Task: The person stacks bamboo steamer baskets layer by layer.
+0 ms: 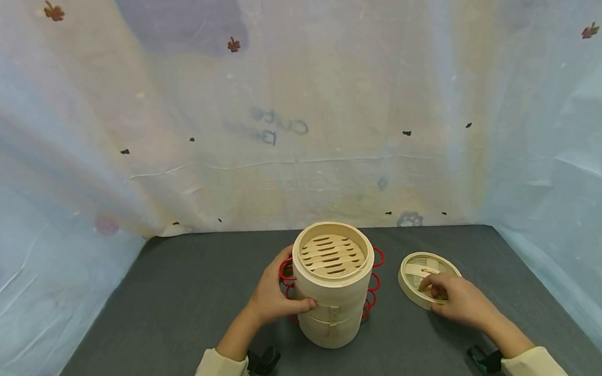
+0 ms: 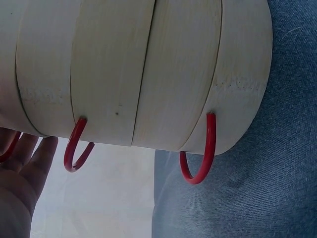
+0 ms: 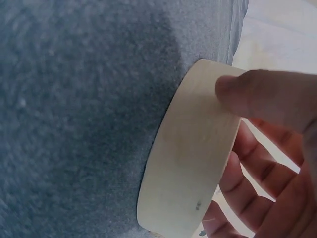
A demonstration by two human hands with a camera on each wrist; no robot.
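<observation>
A stack of round bamboo steamers (image 1: 335, 308) stands upright near the middle of the table, with red ring handles (image 1: 373, 282) down its sides. Its top is uncovered and shows a slatted base (image 1: 333, 254) inside. My left hand (image 1: 273, 295) holds the stack's left side, thumb across the front and fingers partly hidden behind. The left wrist view shows fingers (image 2: 38, 168) against the pale wall near one red handle. To the right, a round bamboo lid (image 1: 411, 294) lies on the table. My right hand (image 1: 461, 300) grips its near edge, with the thumb (image 3: 247, 94) on the outer wall and fingers bent over the rim.
Dark grey cloth (image 1: 184, 312) covers the table. A pale patterned curtain (image 1: 301, 188) hangs along the back and both sides. A black wrist device (image 1: 265, 362) sits at the left wrist, and a similar device (image 1: 485, 359) at the right.
</observation>
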